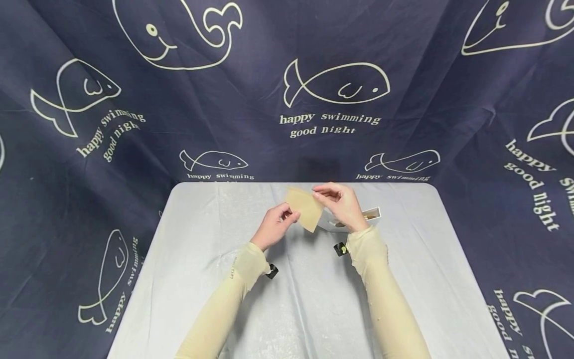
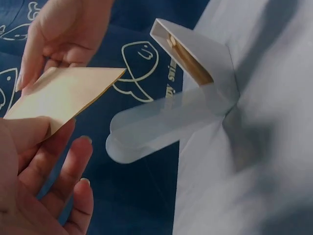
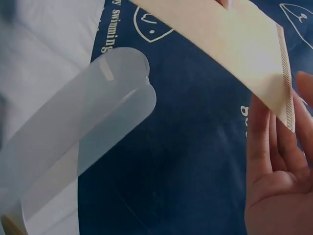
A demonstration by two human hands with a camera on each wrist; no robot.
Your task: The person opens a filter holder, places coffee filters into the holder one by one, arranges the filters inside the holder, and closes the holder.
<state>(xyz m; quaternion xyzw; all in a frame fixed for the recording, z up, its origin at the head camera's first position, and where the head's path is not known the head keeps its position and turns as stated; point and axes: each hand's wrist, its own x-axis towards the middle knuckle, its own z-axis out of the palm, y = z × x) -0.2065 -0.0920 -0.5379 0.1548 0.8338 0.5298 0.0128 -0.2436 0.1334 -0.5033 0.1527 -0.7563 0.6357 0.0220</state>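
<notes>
A tan paper coffee filter (image 1: 306, 208) with a crimped seam along one edge is held up above the far part of the table. My left hand (image 1: 278, 223) pinches its near left side, thumb on the upper face in the left wrist view, the other fingers spread below. At the opposite edge, my right hand (image 1: 342, 203) holds the filter between thumb and fingers; the right wrist view shows these fingers (image 3: 281, 142) by the crimped seam. Behind the right hand stands a white box (image 2: 215, 54) with more tan filters inside, its translucent flap (image 2: 146, 127) hanging open.
The pale cloth-covered table (image 1: 188, 299) ends at a dark blue curtain (image 1: 269, 99) printed with white fish and lettering. Black wrist cameras (image 1: 272, 271) sit at both cuffs, above the cloth.
</notes>
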